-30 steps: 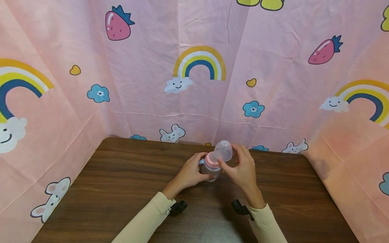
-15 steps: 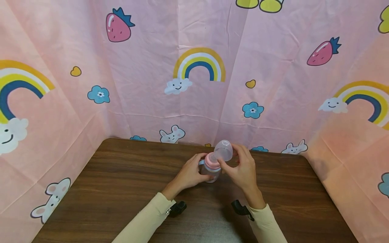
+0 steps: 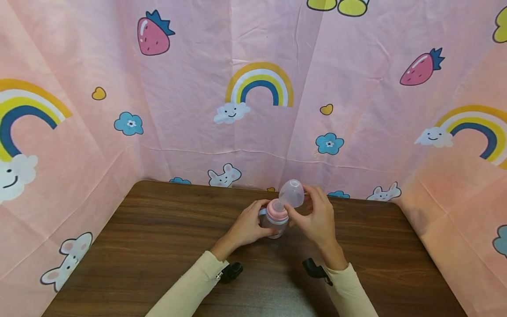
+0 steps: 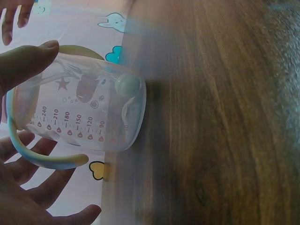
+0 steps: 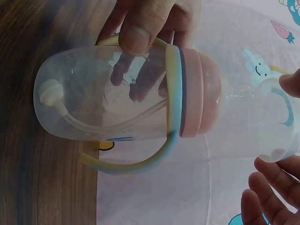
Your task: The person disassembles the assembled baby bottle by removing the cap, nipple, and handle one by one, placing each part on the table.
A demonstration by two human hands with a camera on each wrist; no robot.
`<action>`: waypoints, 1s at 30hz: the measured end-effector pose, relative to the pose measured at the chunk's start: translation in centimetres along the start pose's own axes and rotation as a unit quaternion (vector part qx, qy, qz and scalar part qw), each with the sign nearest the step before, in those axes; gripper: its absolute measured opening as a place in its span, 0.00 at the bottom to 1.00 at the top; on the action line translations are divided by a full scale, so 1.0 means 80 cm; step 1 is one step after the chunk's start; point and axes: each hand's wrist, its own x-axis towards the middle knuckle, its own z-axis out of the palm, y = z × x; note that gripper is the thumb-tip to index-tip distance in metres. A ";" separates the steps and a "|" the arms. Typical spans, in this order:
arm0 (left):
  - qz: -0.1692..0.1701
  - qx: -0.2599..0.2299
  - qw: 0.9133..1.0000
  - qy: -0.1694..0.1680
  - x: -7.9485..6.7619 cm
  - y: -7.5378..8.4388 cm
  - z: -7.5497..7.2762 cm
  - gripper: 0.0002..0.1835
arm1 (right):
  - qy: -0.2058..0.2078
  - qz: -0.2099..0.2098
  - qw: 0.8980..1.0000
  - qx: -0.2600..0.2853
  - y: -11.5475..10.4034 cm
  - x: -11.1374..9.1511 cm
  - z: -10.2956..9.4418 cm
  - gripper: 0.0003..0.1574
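A clear baby bottle [image 3: 275, 229] with a pink collar [image 3: 277, 210] stands upright on the table. My left hand [image 3: 249, 223] grips its body, thumb on the near side. In the right wrist view a two-tone handle [image 5: 173, 93] loops out, and a straw ends in a pale weighted ball [image 5: 50, 92]. Measuring marks show on the bottle [image 4: 75, 103] in the left wrist view. My right hand [image 3: 317, 218] pinches a clear domed cap [image 3: 292, 193] between thumb and fingers. The cap is tilted, above and to the right of the clear teat [image 3: 278, 204].
The dark wood tabletop [image 3: 178, 264] reaches back to a pink printed curtain [image 3: 261, 132], which also hangs along both sides. The bottle is near the table's back edge. Black wrist mounts [image 3: 231, 272] project below both sleeves.
My right hand has raised the cap slightly, uncovering more of the teat. The left hand and the bottle have stayed in place.
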 end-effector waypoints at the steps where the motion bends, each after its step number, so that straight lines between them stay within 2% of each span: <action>1: 0.000 0.000 1.000 0.000 0.000 0.000 0.000 0.49 | -0.002 0.002 1.000 0.000 0.000 0.000 -0.001 0.40; 6: 0.004 0.001 1.000 0.000 0.000 -0.002 -0.001 0.49 | -0.005 0.010 1.000 0.006 0.001 0.000 -0.004 0.40; 21: 0.003 0.007 1.000 -0.002 0.001 -0.009 -0.003 0.50 | 0.029 0.008 0.999 0.030 0.014 -0.001 -0.013 0.36; 30: -0.005 -0.002 1.000 -0.003 -0.002 -0.012 -0.002 0.50 | 0.038 0.035 0.998 0.032 0.023 -0.009 -0.020 0.38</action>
